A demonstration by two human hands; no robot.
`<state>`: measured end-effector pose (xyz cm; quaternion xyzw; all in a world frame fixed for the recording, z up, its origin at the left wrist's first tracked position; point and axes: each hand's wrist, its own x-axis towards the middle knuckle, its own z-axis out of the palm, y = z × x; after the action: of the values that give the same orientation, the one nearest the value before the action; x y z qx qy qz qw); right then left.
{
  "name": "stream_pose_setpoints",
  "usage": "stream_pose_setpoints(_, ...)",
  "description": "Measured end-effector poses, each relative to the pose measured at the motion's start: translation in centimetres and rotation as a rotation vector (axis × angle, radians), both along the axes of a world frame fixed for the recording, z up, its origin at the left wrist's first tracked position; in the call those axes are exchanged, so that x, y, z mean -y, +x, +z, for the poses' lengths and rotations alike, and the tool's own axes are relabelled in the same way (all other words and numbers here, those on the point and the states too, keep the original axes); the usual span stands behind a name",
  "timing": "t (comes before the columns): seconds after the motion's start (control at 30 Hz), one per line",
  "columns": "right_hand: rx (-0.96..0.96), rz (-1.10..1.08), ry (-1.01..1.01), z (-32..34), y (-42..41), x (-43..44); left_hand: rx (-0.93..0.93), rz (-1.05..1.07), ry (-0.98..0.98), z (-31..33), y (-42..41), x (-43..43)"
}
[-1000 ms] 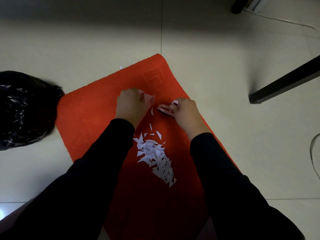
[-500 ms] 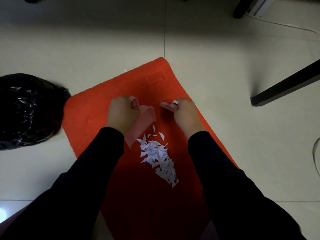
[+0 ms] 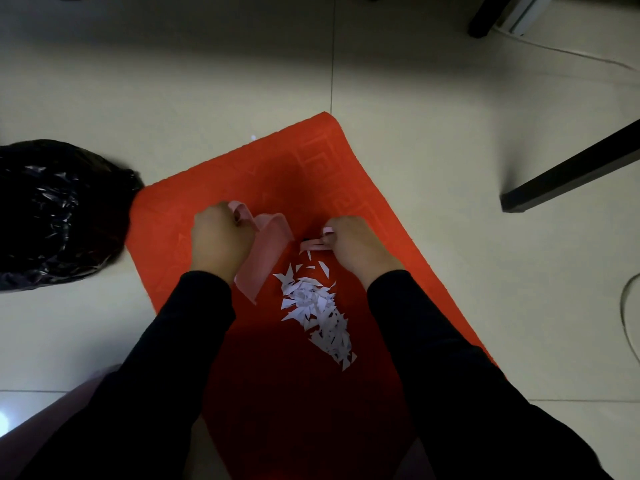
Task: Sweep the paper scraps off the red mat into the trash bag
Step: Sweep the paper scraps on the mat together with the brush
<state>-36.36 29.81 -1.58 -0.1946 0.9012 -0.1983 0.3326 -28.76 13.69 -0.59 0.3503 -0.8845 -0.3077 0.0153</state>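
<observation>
A red mat (image 3: 304,174) lies on the tiled floor. A heap of white paper scraps (image 3: 317,306) sits on its middle, between my forearms. My left hand (image 3: 220,242) is shut on the handle of a small pink dustpan (image 3: 265,251), whose open edge rests on the mat just left of the scraps. My right hand (image 3: 353,245) is shut on a small pink brush (image 3: 313,243), held just beyond the heap's far end. The black trash bag (image 3: 55,213) lies on the floor beside the mat's left corner.
A black furniture leg (image 3: 568,171) slants across the floor to the right of the mat. Another dark leg (image 3: 485,15) and a white cable (image 3: 561,51) are at the top right. A cable loop (image 3: 625,317) lies at the right edge.
My left hand has drawn the dustpan out and set it down left of the scraps. The right hand with the brush has barely moved.
</observation>
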Motion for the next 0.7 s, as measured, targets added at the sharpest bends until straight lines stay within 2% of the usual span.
stream_pose_setpoints(0.1, -0.007, -0.094, -0.042, 1.1, -0.5, -0.2, -0.022, 0.015, -0.02, -0.2, 0.7, 0.3)
stream_pose_setpoints(0.27, -0.101, -0.091, -0.028, 1.8, -1.5, 0.7, -0.059, 0.064, -0.042, -0.2, 2.0, 0.7)
stream_pose_setpoints(0.43, 0.09, 0.033, -0.011, 1.3, 0.4, 1.3, -0.054, 0.11, 0.003, -0.3, 3.2, 0.9)
stream_pose_setpoints(0.7, 0.002, -0.025, 0.033, 2.2, 1.1, -0.1, -0.006, 0.157, 0.087, -0.7, 4.8, 0.1)
